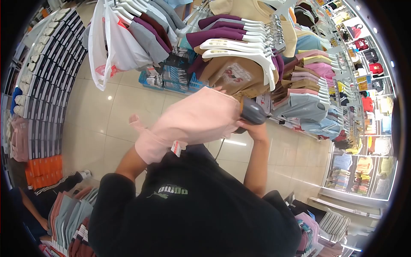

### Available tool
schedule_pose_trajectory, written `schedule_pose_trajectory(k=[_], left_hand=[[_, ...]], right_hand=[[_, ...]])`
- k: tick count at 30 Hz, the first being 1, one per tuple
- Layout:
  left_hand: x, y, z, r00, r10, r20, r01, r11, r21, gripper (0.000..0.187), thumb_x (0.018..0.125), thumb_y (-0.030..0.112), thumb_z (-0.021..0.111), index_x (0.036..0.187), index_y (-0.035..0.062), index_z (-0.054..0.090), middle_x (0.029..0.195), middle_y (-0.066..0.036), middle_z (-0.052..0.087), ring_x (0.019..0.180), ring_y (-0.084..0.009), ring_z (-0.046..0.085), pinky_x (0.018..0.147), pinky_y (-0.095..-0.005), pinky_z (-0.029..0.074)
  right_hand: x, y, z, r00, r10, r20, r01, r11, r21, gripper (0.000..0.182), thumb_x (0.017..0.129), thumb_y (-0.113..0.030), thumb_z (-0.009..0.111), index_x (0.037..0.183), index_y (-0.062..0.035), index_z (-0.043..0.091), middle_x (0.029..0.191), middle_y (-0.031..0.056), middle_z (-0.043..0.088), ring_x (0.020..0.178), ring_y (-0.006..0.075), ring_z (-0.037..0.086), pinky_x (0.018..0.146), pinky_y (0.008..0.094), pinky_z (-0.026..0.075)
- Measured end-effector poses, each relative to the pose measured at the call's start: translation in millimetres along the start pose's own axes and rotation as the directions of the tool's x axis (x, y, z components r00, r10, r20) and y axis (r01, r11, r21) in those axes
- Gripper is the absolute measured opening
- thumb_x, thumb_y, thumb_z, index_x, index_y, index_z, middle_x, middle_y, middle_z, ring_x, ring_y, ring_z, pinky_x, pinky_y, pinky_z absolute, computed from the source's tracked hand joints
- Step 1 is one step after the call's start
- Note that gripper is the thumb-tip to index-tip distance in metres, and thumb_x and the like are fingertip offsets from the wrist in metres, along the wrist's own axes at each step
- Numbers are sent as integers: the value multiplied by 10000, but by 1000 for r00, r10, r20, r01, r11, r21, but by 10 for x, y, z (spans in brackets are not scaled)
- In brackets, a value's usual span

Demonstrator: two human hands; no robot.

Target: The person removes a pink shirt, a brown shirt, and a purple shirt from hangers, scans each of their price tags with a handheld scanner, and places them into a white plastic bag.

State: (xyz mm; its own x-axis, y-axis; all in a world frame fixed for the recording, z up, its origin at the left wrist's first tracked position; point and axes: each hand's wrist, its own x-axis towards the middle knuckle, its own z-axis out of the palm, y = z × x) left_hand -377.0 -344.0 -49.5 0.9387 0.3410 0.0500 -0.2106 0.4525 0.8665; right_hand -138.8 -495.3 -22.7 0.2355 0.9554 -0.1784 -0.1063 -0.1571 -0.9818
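Observation:
A pink garment [195,113], a shirt by its look, is draped over my left forearm, which runs inside it. A white and red price tag [176,148] hangs from its lower part. Only the fingertips of my left hand [220,89] show, at the shirt's top edge; the rest of that hand is covered by the cloth. My right hand [253,129] is wrapped round a dark handheld garment steamer [253,112], whose head lies against or very close to the shirt's right edge. A thin cord [220,150] hangs below.
A rack of shirts on white hangers [239,47] stands ahead, with a brown shirt [233,77] in front. A white plastic bag [115,47] hangs at upper left. Shelves of boxes [43,85] line the left. Another person's arm [36,210] shows at lower left, near more hanging clothes.

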Motion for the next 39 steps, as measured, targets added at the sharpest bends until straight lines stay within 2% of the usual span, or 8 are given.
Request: schedule_pose_trajectory(k=[5, 12, 20, 25, 28, 32, 35, 39], left_hand=[[-72, -7, -188, 999, 32, 42, -23, 980, -197, 513, 952, 284, 591, 1315, -70, 514, 1281, -186, 602, 1176, -252, 595, 1028, -377, 456], [-512, -363, -626, 991, 102, -82, -131, 768, -627, 514, 959, 296, 585, 1306, -78, 521, 1274, -192, 607, 1175, -255, 596, 1030, -379, 456], [-901, -698, -1050, 991, 103, -85, -132, 669, -731, 518, 966, 310, 577, 1295, -87, 529, 1266, -198, 612, 1173, -259, 598, 1032, -382, 454], [-1128, -896, -1214, 967, -182, -179, 47, 816, -576, 538, 971, 315, 570, 1286, -119, 525, 1271, -205, 609, 1183, -260, 593, 1038, -384, 449], [-1116, -956, -1078, 928, -278, -248, 218, 945, -245, 539, 993, 330, 532, 1278, -127, 527, 1282, -200, 606, 1194, -270, 586, 1046, -398, 438], [-959, -1159, -985, 951, -233, 202, 308, 758, -575, 574, 1011, 353, 489, 1299, -144, 504, 1305, -204, 590, 1254, -283, 543, 1109, -434, 364], [-846, -1225, -785, 963, -263, -58, 255, 959, -122, 501, 975, 291, 603, 1311, -77, 545, 1233, -133, 647, 1125, -184, 609, 1004, -330, 449], [-673, -926, -627, 896, -296, -331, 405, 850, 337, 325, 916, 209, 698, 1126, -38, 671, 992, -44, 690, 895, -77, 588, 810, -252, 481]], right_hand=[[-53, -234, -274, 965, -256, 53, 252, 966, 64, 630, 662, 87, 785, 1252, 4, 580, 1111, 137, 674, 1058, 229, 621, 919, 359, 481], [-165, -421, -177, 952, -294, 83, 250, 907, 338, 801, 622, 0, 813, 1360, -4, 499, 1250, 189, 639, 1187, 256, 563, 1064, 375, 370], [-257, -651, -17, 950, -278, 144, 235, 937, 259, 837, 633, -17, 831, 1391, -2, 473, 1300, 212, 608, 1221, 258, 551, 1066, 384, 384], [-279, -631, -55, 950, -268, 162, 229, 947, 225, 794, 659, -49, 793, 1385, 1, 475, 1343, 192, 579, 1297, 264, 484, 1117, 399, 339], [-309, -667, -9, 948, -274, 160, 225, 936, 270, 798, 668, -31, 799, 1392, 7, 467, 1325, 206, 589, 1277, 268, 507, 1107, 398, 349], [-332, -714, 96, 942, -286, 174, 233, 933, 273, 789, 692, 15, 804, 1399, 14, 454, 1296, 233, 600, 1236, 275, 554, 1083, 403, 380], [-364, -725, 96, 946, -294, 137, 250, 930, 271, 779, 699, 15, 801, 1395, 19, 452, 1294, 228, 601, 1237, 275, 554, 1081, 401, 384], [-434, -736, -31, 959, -273, 72, 255, 947, 195, 787, 678, 20, 807, 1384, 29, 459, 1272, 213, 620, 1217, 277, 573, 1063, 401, 407]])
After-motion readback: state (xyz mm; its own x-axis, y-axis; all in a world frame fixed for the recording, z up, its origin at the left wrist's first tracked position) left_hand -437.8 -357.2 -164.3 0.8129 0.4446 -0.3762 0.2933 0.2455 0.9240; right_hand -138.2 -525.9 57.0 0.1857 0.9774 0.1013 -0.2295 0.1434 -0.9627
